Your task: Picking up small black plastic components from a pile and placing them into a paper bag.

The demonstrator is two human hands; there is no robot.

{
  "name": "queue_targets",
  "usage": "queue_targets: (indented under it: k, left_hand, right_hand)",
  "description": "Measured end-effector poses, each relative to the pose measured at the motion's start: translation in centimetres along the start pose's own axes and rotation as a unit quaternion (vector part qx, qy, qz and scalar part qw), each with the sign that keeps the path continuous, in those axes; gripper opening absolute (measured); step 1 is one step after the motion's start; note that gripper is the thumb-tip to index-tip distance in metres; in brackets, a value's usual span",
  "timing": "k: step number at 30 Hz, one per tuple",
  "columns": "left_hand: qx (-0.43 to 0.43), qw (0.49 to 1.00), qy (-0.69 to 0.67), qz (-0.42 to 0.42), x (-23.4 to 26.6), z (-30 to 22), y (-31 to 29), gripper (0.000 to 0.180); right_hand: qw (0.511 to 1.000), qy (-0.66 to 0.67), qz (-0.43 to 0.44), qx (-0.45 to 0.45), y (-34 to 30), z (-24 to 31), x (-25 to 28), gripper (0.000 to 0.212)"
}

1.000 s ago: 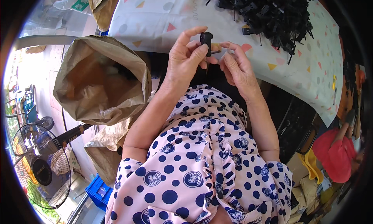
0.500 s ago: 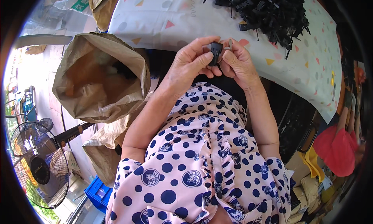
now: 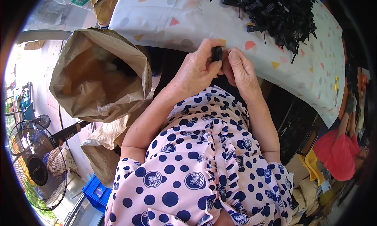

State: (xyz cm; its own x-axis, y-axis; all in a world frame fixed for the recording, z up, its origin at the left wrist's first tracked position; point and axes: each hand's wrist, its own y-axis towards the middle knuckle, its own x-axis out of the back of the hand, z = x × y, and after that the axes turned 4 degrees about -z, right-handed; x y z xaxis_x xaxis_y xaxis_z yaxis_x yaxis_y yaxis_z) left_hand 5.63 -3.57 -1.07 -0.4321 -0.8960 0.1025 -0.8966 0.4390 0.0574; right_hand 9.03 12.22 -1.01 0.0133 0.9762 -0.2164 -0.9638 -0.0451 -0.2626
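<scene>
Just off the table's near edge, my left hand (image 3: pixel 193 71) is closed round a small black plastic part (image 3: pixel 216 52), gripped between thumb and fingers. My right hand (image 3: pixel 241 71) is beside it, thumb against curled fingers, close to the part's right side. What those right fingers hold, if anything, is hidden. A large pile of similar black plastic parts (image 3: pixel 277 20), some with thin stems, lies on the patterned tablecloth (image 3: pixel 157 18) at the far right.
An open brown paper sack (image 3: pixel 100 112) stands left of my arms, with dark contents partly showing. Further left are a fan (image 3: pixel 37 167) and a blue crate (image 3: pixel 96 192). At the right are a person in red (image 3: pixel 337 155) and a yellow object (image 3: pixel 312 167).
The black part has turned in my left hand and shows a narrower side. My right hand has rotated, and the thin grey piece seen between its fingers is now out of sight.
</scene>
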Motion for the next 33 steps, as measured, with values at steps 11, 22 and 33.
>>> queue_targets:
  k: [11, 22, 33]
  left_hand:
    - [0.022, 0.999, 0.043, -0.008, 1.6, -0.6, -0.4, 0.027]
    - [-0.016, 0.976, 0.201, -0.086, 2.8, 0.2, -1.1, 0.025]
    - [0.002, 0.791, 0.563, -0.241, 14.3, -3.1, -6.0, 0.033]
  right_hand:
    - [0.993, -0.103, 0.048, 0.029, 0.6, -0.4, -1.5, 0.022]
    - [0.99, -0.086, 0.055, 0.1, 2.4, -2.1, -4.2, 0.018]
    - [0.716, -0.582, -0.235, 0.307, 4.6, 3.4, 3.6, 0.024]
